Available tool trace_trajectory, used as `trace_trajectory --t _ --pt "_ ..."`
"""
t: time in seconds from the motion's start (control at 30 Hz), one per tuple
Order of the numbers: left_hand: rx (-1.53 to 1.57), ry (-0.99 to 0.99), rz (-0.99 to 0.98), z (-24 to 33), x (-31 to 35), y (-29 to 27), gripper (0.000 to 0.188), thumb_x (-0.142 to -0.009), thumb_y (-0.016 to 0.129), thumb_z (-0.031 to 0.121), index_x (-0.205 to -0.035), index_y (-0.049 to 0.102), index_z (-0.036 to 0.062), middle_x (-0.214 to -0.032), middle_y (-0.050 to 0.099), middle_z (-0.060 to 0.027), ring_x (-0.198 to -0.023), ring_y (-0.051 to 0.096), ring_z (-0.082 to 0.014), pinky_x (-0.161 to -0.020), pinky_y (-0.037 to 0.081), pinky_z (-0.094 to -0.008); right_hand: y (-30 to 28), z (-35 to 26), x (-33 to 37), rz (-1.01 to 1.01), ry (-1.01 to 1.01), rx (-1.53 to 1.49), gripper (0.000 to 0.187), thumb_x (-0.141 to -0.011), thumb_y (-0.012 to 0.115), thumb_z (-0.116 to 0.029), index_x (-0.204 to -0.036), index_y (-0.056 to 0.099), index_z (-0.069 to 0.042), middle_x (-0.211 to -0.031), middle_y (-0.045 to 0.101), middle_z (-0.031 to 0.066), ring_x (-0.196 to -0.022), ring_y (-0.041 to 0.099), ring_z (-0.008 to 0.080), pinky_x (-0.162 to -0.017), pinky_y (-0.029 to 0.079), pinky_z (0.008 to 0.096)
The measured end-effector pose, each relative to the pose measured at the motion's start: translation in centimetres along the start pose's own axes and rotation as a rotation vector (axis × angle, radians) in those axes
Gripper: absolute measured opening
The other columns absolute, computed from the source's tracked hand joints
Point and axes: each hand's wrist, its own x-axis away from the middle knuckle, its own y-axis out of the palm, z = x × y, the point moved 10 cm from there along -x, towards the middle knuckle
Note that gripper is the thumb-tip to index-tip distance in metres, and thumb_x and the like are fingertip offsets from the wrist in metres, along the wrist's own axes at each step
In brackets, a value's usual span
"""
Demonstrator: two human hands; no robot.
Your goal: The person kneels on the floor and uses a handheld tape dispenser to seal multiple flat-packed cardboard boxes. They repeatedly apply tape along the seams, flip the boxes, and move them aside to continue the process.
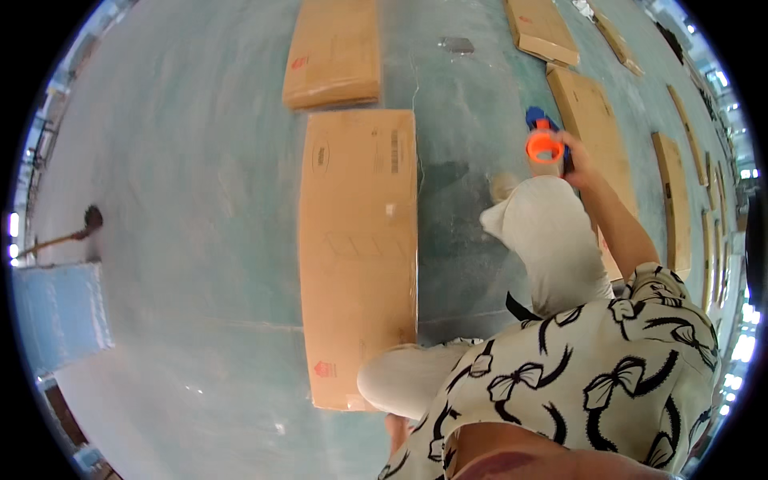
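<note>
My right hand is out to the right beyond my knee, closed around a blue and orange tape dispenser. Its orange ring faces up, and it hangs close to a flat carton on that side. In front of me a long brown cardboard carton lies flat on the floor, with my left knee over its near right corner. My left hand shows only in part below that knee, by the carton's near end. Its fingers are mostly hidden.
Beyond the long carton lies another carton. More flat cartons line the right side, such as one at the far right and a narrow one. A broom and a light blue block are at the left. A small grey piece lies on the floor.
</note>
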Motion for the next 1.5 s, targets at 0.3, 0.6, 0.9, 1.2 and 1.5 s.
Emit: trace_trajectory --t 0.3,0.6,0.9,1.2,1.5 --pt "-0.293 1.128 0.983 37.5 17.3 -23.0 0.033 -0.094 0.056 0.025 -0.096 0.062 -0.0078 -0.085 0.066 -0.0183 -0.076 0.059 -0.0276 -0.07 0.048 -0.0378 20.6 -6.5 -3.6 -0.625 -0.279 0.628 0.061 -0.077 0.069 -0.016 -0.133 0.049 -0.003 -0.116 0.06 0.0084 -0.106 0.057 0.0167 -0.092 0.047 0.0305" --pt "-1.094 1.881 0.643 51.0 43.7 -5.5 0.035 -0.085 0.068 0.026 -0.11 0.061 0.0028 -0.111 0.065 -0.0114 -0.105 0.06 -0.029 -0.1 0.038 -0.0476 24.4 7.1 -2.5 -0.414 -0.073 0.021 0.058 -0.071 0.07 -0.013 -0.125 0.053 -0.002 -0.117 0.058 0.0119 -0.106 0.058 0.0218 -0.091 0.049 0.0382" --pt "-0.931 1.493 0.453 54.3 35.6 -17.2 0.04 -0.086 0.066 0.034 -0.11 0.065 0.0017 -0.101 0.068 -0.0183 -0.1 0.062 -0.037 -0.095 0.045 -0.0411 15.0 11.2 1.2 -0.465 0.137 -0.535 0.053 -0.073 0.061 -0.017 -0.123 0.049 -0.007 -0.126 0.053 0.011 -0.113 0.052 0.0292 -0.093 0.046 0.0478" --pt "-1.046 1.335 0.865 73.9 26.3 -6.0 0.102 -0.078 0.059 0.064 -0.146 0.02 -0.0017 -0.152 0.021 -0.0233 -0.142 0.018 -0.0348 -0.115 0.018 -0.045 21.7 0.4 -3.6 -0.408 -0.005 -0.254 0.042 -0.08 0.059 -0.024 -0.117 0.05 -0.006 -0.12 0.053 0.0107 -0.107 0.053 0.0286 -0.084 0.047 0.0471" --pt "-1.076 1.639 1.099 81.5 23.1 1.5 0.086 -0.09 0.051 0.05 -0.144 0.018 -0.0077 -0.152 0.016 -0.0256 -0.142 0.012 -0.0395 -0.116 0.008 -0.0518 25.7 2.1 -8.1 -0.192 0.111 0.038 0.038 -0.085 0.056 -0.03 -0.115 0.055 -0.007 -0.109 0.06 0.0089 -0.099 0.06 0.0253 -0.078 0.054 0.0436"
